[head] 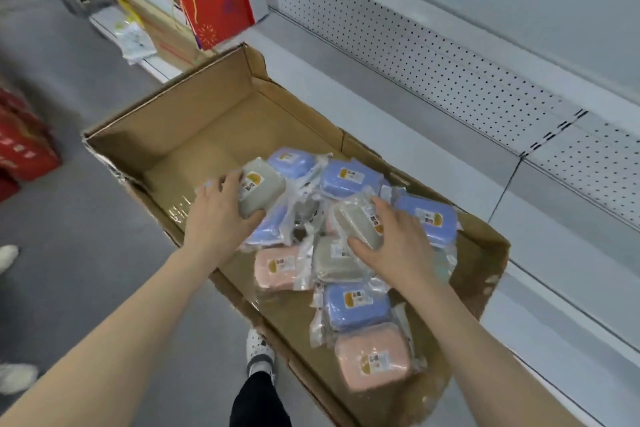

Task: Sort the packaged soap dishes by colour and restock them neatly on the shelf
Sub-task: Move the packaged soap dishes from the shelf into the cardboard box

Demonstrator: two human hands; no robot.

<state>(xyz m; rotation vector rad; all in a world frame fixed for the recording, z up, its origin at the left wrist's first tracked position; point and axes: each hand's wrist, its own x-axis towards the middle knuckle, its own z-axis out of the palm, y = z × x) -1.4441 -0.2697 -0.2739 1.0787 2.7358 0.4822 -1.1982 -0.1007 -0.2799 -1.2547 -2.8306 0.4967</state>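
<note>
Left grip (219, 215) clasps a grey-beige plastic-wrapped soap dish (265, 189) & right grip (401, 243) clasps a second grey-beige dish (358, 224), both over the brown cardboard box (173, 121) on floor, prob. pairing one colour for the white pegboard-backed shelf (398, 135).

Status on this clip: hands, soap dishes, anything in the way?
Left hand grips one grey plastic-wrapped soap dish. Right hand grips second grey wrapped dish. Other blue dishes, pink dishes piled in brown cardboard box. Nothing blocking.
</note>
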